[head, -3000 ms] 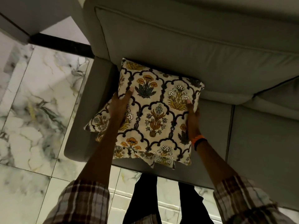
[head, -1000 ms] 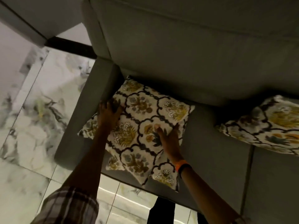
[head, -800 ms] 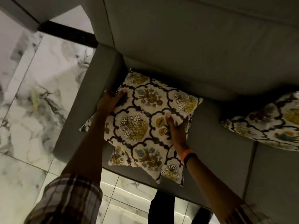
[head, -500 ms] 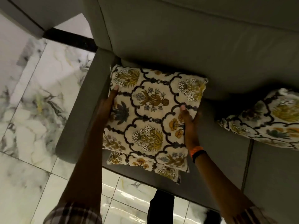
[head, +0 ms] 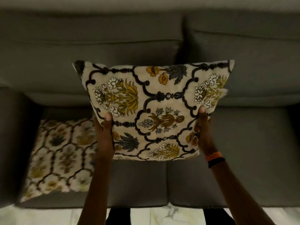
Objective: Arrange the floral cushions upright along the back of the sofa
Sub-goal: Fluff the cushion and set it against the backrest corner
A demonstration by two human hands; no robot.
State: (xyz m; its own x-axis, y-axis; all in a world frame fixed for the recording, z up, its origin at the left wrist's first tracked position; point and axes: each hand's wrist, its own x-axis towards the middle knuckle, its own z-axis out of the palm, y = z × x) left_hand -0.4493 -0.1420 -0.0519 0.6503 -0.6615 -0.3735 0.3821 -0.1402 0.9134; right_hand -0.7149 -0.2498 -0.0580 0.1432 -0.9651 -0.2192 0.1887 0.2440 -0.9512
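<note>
I hold a cream floral cushion (head: 154, 109) with dark lattice lines up in the air, over the seam between two seat cushions of the grey sofa (head: 243, 143). My left hand (head: 104, 137) grips its left edge and my right hand (head: 205, 133) grips its right edge, thumbs on the front face. The cushion's face is turned toward me, in front of the sofa's back cushions (head: 97, 51). A second floral cushion (head: 60, 156) lies flat on the left seat, blurred, partly hidden behind my left forearm.
The sofa's left armrest (head: 9, 143) rises at the left edge. Pale marble floor (head: 48, 216) runs along the bottom, in front of the seat's front edge. My dark trouser legs (head: 118, 216) stand close to the sofa.
The view has swung right from the sofa's left end to its middle. The cushion I was handling lies flat on the left seat, and both hands now hold another cushion in the air.
</note>
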